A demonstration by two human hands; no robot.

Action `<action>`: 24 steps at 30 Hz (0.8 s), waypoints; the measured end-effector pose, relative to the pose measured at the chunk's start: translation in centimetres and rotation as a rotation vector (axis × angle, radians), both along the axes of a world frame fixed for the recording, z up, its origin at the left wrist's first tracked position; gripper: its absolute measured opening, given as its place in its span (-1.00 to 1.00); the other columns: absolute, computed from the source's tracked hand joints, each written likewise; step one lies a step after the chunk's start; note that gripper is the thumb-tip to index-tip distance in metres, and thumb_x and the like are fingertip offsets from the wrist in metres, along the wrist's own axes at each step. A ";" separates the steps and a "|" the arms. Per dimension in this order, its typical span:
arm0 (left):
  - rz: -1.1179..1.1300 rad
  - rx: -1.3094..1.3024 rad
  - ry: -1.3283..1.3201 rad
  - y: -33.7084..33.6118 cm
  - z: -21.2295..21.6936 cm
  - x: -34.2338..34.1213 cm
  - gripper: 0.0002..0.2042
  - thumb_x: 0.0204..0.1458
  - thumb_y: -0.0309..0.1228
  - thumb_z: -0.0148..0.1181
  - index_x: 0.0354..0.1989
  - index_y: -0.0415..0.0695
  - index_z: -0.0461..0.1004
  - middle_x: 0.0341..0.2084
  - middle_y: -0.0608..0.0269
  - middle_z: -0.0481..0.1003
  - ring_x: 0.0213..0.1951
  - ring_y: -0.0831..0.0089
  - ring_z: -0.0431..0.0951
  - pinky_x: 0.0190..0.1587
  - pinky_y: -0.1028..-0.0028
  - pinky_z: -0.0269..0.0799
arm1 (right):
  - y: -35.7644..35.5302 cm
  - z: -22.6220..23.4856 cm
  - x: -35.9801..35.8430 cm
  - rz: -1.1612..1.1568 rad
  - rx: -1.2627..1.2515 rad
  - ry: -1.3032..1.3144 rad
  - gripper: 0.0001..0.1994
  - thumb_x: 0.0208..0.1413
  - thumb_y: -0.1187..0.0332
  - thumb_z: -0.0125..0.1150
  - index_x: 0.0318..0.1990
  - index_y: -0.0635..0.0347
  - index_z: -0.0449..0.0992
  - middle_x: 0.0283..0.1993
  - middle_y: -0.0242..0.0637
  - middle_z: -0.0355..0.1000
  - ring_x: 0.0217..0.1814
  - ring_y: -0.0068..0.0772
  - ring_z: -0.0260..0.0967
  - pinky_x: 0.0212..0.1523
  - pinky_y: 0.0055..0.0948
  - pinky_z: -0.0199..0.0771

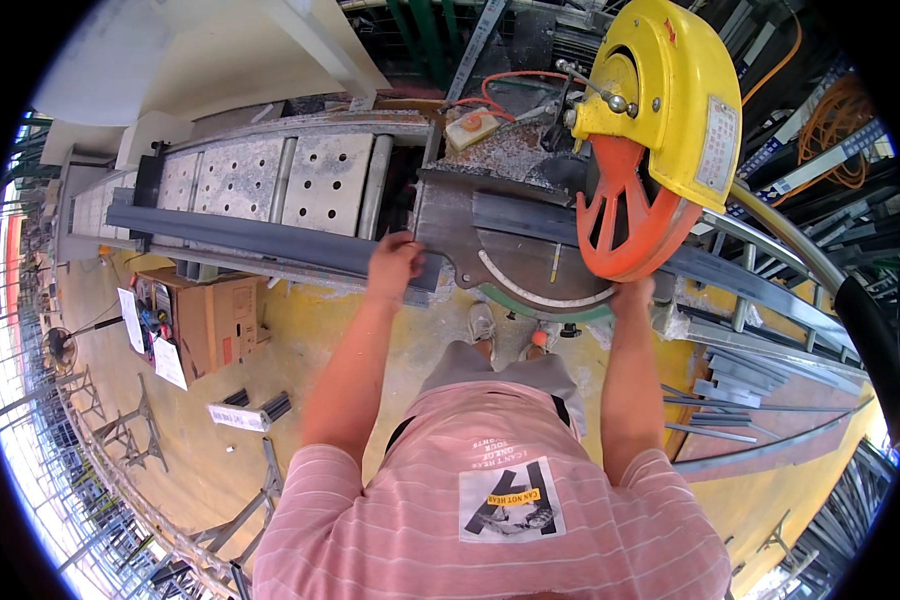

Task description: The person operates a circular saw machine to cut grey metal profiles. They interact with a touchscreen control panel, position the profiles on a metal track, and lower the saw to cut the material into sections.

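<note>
A yellow-hooded miter saw [660, 90] with an orange blade guard [620, 215] stands at the right of the bench. A long dark grey profile [260, 232] lies along the left side, its right end short of the saw's table. My left hand [397, 262] is closed on that profile near this end, fingers curled over its edge. Another dark grey length [515, 215] lies on the saw table and passes behind the guard. My right hand [632, 295] is just below the guard at the table's front edge; its fingers are mostly hidden.
A roller support [281, 180] with perforated plates extends left. A cardboard box [210, 320] with papers stands on the floor at left. Cut profiles [740, 380] lie at right, below a slanting black handle [875, 340]. An orange cable [840, 130] hangs at the far right.
</note>
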State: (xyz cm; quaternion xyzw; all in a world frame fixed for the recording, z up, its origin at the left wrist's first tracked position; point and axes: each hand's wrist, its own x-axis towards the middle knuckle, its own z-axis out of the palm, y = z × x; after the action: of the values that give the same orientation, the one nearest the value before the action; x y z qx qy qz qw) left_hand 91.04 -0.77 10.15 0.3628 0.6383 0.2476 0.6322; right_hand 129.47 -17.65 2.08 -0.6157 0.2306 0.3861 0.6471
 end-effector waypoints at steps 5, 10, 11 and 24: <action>0.043 -0.389 -0.284 -0.6 -3.3 8.8 -0.74 0.19 -0.43 0.00 0.01 -0.28 0.31 -0.10 -0.02 0.49 -0.23 0.21 0.58 -0.22 0.29 0.57 | 3.9 2.3 -7.5 0.608 0.159 0.115 -0.78 0.23 0.23 0.10 -0.09 0.13 0.39 -0.40 -0.32 0.43 -0.54 -0.51 0.27 -0.64 -0.59 0.19; 0.186 -0.390 -0.341 0.9 -5.7 8.4 -0.76 0.22 -0.42 -0.05 -0.03 -0.30 0.32 -0.12 -0.06 0.48 -0.22 0.16 0.57 -0.15 0.21 0.58 | -0.5 2.7 0.3 0.481 0.061 0.062 -0.80 0.25 0.21 0.04 -0.24 0.14 0.45 -0.41 -0.36 0.44 -0.56 -0.56 0.26 -0.68 -0.61 0.17; 0.208 -0.379 -0.351 1.1 -6.3 7.6 -0.76 0.22 -0.42 -0.05 -0.03 -0.30 0.32 -0.13 -0.06 0.48 -0.21 0.15 0.57 -0.14 0.20 0.58 | -1.7 3.0 2.6 0.489 0.026 0.026 -0.78 0.27 0.21 0.00 -0.27 0.14 0.47 -0.43 -0.37 0.44 -0.55 -0.58 0.25 -0.67 -0.62 0.17; 0.342 -0.249 -0.249 5.2 -6.1 4.4 -0.83 0.18 -0.43 -0.02 -0.16 -0.25 0.44 -0.30 0.11 0.49 -0.33 0.28 0.56 -0.33 0.27 0.62 | -8.5 -5.6 14.3 0.161 0.119 -0.105 -0.79 0.35 0.28 -0.11 -0.24 0.20 0.38 -0.36 -0.30 0.44 -0.44 -0.50 0.38 -0.52 -0.59 0.39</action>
State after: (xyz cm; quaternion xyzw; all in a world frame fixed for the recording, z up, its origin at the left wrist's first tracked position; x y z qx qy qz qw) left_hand 95.41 4.46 4.01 0.1354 0.6331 0.3130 0.6949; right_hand 143.76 -26.12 -3.54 -0.6119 0.1229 0.4169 0.6608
